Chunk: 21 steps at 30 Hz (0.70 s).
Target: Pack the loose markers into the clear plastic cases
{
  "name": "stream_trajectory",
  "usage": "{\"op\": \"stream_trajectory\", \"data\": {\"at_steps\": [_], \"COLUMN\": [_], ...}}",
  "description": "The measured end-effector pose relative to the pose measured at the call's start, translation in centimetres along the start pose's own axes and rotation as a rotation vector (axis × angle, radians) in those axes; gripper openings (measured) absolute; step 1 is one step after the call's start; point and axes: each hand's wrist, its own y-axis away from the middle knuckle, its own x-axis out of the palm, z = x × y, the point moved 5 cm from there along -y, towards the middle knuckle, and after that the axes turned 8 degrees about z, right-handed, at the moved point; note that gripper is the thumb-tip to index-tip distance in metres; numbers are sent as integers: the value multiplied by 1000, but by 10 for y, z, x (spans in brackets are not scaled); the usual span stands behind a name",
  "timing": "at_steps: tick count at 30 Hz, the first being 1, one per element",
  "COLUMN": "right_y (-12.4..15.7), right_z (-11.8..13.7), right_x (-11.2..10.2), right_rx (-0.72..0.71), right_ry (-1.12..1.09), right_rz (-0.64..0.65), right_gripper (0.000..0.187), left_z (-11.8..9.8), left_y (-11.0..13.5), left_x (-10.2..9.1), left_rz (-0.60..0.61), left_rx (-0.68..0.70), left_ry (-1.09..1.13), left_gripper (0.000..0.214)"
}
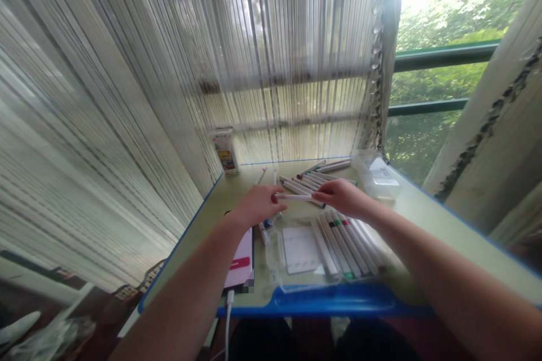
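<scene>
A white marker lies level between my two hands above the table. My left hand has its fingers closed at the marker's left end. At the other end, my right hand pinches it between thumb and fingers. Just behind are several loose white markers in a pile, some with coloured ends. Nearer to me, a clear plastic case lies open, with a row of white markers along its right part and a white sheet on its left.
A phone with a white cable lies left of the case. A small box stands at the table's back left corner. A clear plastic container sits at the back right. String curtains hang behind the blue-edged table.
</scene>
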Motion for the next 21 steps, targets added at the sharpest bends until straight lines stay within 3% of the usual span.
{"op": "stream_trajectory", "data": {"at_steps": [4,6,9,12,16,21], "right_y": [7,13,21,26,29,35], "right_z": [4,8,21,34,41,47], "right_x": [-1,3,11,15,20,21], "right_rx": [44,53,-68,-191,-252,-411], "right_ry": [-95,-160,-236,-195,-115,-11], "right_rz": [46,168,328,316,282,340], "right_gripper": [35,38,39,40,52,27], "left_z": [-6,-12,-20,-26,-31,-32], "left_y": [2,3,6,8,9,10], "left_x": [-1,-1,-1,1,7,12], "left_rz": [-14,-26,-51,-51,22,64], "left_rx": [37,96,209,294,329,348], "left_ry": [-169,-178,-122,-90,-52,48], "left_gripper": [27,23,20,19,21,24]}}
